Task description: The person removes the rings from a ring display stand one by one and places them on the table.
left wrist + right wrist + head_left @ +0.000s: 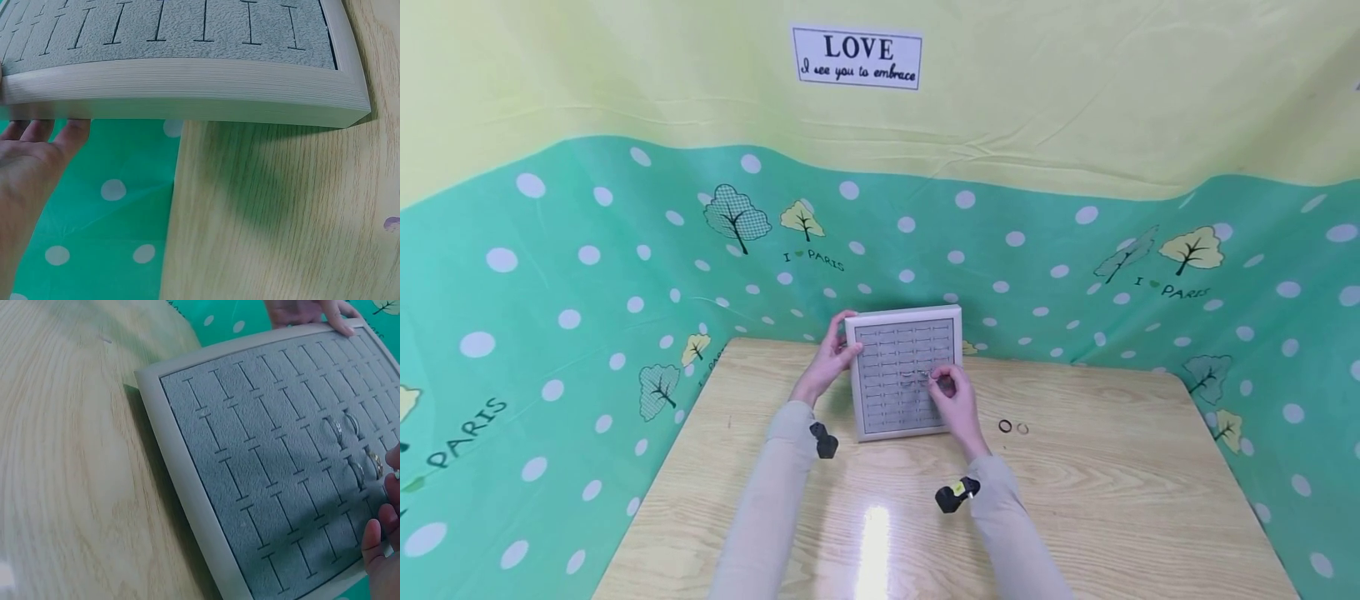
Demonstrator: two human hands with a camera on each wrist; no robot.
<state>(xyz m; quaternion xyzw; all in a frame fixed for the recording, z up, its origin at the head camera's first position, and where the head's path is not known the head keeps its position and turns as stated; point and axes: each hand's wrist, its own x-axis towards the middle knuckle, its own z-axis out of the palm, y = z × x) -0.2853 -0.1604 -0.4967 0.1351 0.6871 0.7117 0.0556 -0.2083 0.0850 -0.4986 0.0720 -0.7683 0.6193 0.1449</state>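
A ring display board [904, 417] with a pale frame and grey slotted padding leans upright at the table's back edge. My left hand [833, 361] grips its left side, thumb on the front and fingers behind; in the left wrist view those fingers [74, 131] touch the frame's side. Several silvery rings [335, 429] sit in slots near the board's middle, one of them gold-toned [375, 464]. Close in front of these, my right hand [957, 406] has thumb and index finger pinched together on a small shiny ring, mostly hidden by the fingertips.
A black ring [1005, 426] and a pale ring [1022, 428] lie on the wooden table [1112, 483], right of the board. Behind the table hangs a green and yellow patterned cloth [1037, 275]. Both forearms wear small black wrist cameras [824, 442].
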